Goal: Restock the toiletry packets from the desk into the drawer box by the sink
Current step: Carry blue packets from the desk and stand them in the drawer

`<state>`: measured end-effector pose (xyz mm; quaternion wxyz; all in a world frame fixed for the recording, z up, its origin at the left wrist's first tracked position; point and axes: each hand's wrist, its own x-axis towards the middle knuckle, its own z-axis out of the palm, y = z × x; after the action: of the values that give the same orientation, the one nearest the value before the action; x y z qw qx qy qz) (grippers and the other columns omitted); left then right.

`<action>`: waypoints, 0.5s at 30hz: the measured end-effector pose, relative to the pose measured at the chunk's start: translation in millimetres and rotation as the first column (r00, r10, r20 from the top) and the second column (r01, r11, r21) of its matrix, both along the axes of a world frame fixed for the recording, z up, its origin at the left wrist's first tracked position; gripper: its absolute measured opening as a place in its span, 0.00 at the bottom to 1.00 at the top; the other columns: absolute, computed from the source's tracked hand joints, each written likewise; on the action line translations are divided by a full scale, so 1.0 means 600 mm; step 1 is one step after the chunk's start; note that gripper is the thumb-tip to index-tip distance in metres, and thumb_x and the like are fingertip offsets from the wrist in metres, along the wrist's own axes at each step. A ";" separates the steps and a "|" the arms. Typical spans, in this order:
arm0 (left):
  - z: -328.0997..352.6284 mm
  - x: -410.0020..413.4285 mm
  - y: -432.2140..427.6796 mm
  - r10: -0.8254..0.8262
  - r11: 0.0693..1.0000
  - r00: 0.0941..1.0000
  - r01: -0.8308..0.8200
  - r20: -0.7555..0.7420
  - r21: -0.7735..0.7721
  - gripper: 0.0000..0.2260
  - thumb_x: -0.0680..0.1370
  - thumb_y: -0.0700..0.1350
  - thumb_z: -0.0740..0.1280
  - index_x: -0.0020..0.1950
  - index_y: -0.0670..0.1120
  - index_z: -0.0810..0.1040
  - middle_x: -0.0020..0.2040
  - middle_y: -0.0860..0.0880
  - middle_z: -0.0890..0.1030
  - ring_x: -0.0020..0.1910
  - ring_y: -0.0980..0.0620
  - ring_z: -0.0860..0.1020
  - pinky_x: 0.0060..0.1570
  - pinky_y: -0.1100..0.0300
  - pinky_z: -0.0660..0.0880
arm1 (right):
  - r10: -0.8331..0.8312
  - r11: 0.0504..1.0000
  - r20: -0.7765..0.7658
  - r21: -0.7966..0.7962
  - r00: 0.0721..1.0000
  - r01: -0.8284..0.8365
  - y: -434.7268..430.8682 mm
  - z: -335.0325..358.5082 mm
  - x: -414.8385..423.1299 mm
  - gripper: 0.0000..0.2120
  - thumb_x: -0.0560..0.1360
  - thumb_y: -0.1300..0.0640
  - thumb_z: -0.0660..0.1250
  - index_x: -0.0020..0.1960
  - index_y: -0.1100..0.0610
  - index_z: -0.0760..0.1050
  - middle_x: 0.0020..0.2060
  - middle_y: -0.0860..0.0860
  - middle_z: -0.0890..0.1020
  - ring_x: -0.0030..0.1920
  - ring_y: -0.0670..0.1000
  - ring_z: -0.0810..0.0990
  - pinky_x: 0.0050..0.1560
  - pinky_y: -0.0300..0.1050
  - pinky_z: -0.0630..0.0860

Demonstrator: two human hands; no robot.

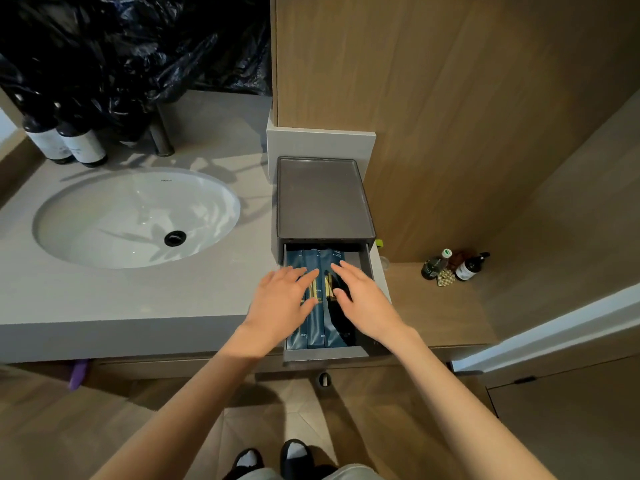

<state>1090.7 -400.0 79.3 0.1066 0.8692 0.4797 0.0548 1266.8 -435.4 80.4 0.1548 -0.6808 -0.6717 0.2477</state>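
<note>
A dark grey drawer box [325,199] stands on the counter right of the sink, its drawer [323,355] pulled out toward me. Inside lie dark blue toiletry packets [316,327] side by side, with gold strips on them. My left hand [282,303] lies flat over the left packets, fingers spread. My right hand [360,296] rests flat over the right packets, fingers apart. Neither hand grips anything. The hands hide much of the packets.
A white oval sink [135,216] is set in the grey counter [104,306]. Two dark bottles [65,143] stand at the back left under a black plastic bag [131,46]. Small bottles [457,266] sit on the wooden ledge at right. A wooden wall rises behind the box.
</note>
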 end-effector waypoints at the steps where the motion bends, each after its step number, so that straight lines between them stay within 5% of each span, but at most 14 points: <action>1: 0.011 -0.012 -0.006 0.036 0.999 0.993 -0.036 0.111 0.002 0.24 0.80 0.55 0.59 0.75 0.54 0.62 0.71 0.51 0.70 0.71 0.50 0.67 0.68 0.53 0.65 | 0.011 0.999 -0.027 0.040 1.000 -0.010 -0.005 0.014 -0.001 0.23 0.81 0.56 0.58 0.75 0.52 0.62 0.74 0.50 0.65 0.73 0.49 0.64 0.73 0.44 0.61; 4: 0.043 -0.062 -0.026 0.190 0.982 0.906 -0.176 0.378 -0.071 0.18 0.79 0.51 0.61 0.70 0.54 0.70 0.65 0.53 0.77 0.62 0.52 0.75 0.58 0.57 0.72 | -0.023 0.993 -0.225 0.106 0.974 0.048 -0.016 0.054 -0.022 0.18 0.80 0.56 0.60 0.70 0.49 0.69 0.66 0.45 0.74 0.62 0.43 0.74 0.65 0.40 0.70; 8: 0.067 -0.160 -0.047 0.410 0.911 0.681 -0.273 0.607 -0.309 0.14 0.79 0.47 0.64 0.64 0.53 0.76 0.58 0.56 0.80 0.55 0.59 0.78 0.57 0.61 0.74 | -0.066 0.986 -0.443 0.109 0.894 0.126 -0.018 0.084 -0.099 0.13 0.80 0.56 0.62 0.64 0.49 0.75 0.58 0.42 0.79 0.54 0.38 0.77 0.53 0.28 0.73; 11: 0.065 -0.257 -0.060 0.534 0.845 0.492 -0.298 0.688 -0.443 0.11 0.79 0.43 0.64 0.59 0.55 0.77 0.54 0.55 0.82 0.52 0.61 0.79 0.55 0.66 0.73 | -0.020 0.988 -0.494 0.121 0.869 0.091 -0.016 0.091 -0.185 0.12 0.79 0.57 0.62 0.61 0.49 0.76 0.54 0.41 0.81 0.52 0.38 0.78 0.52 0.31 0.74; 15: 0.044 -0.401 -0.086 0.613 0.786 0.384 -0.384 0.690 -0.484 0.11 0.78 0.40 0.65 0.58 0.54 0.77 0.51 0.54 0.83 0.48 0.65 0.79 0.56 0.63 0.73 | 0.055 0.993 -0.485 0.114 0.873 0.001 -0.009 0.084 -0.323 0.11 0.79 0.56 0.62 0.59 0.46 0.75 0.52 0.41 0.81 0.48 0.39 0.78 0.49 0.29 0.72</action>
<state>850.1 -451.4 105.6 0.4012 0.5311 0.6153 0.4223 1072.9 -440.9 131.1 0.3530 -0.5775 -0.6331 0.3756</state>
